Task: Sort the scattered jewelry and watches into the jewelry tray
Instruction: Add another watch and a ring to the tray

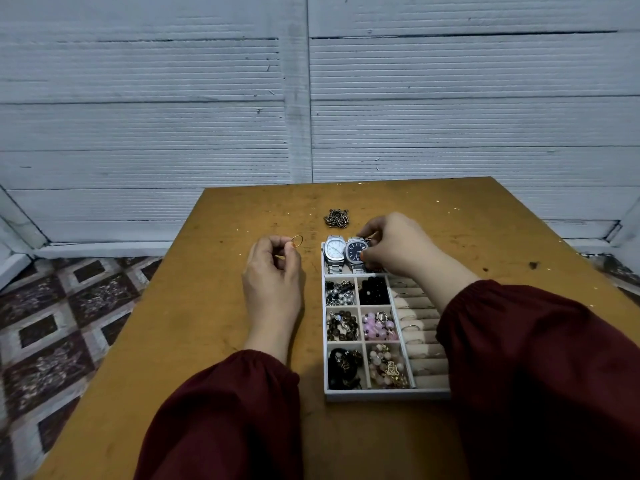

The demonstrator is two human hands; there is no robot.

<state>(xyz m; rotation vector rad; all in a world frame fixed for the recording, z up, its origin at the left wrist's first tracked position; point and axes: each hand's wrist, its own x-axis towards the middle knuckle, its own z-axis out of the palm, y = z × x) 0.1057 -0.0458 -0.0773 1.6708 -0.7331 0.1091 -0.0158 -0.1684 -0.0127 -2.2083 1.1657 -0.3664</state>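
white ribbed wall [138, 98] behind, patterned floor [52, 323] to the left, and a worn ochre tabletop [207, 341] under my arms. the tray [381, 396] sits on it just right of centre, its small compartments mostly filled with beads and its ring slots [415, 313] partly under my right sleeve [519, 358].

my right hand [394, 247] is at the far compartment, fingers curled round a dark piece [369, 241] beside the dark-faced watch [356, 252]. i take it for a third watch, though it is mostly hidden. the white-faced watch [334, 249] lies touching the dark one. my left hand [273, 271] hovers left of the tray, thumb and forefinger pinching a thin gold ring [297, 241].

risks, as i judge them: that sleeve could snag the rings in the slots and drag them out; squeezing in a third watch could tip the other two over the rim; the chain [336, 218], still loose beyond the tray, may knot when lifted; the ring is held lightly, and if it slips it could roll off the edge.

no brand or writing is readable; the dials are too small.
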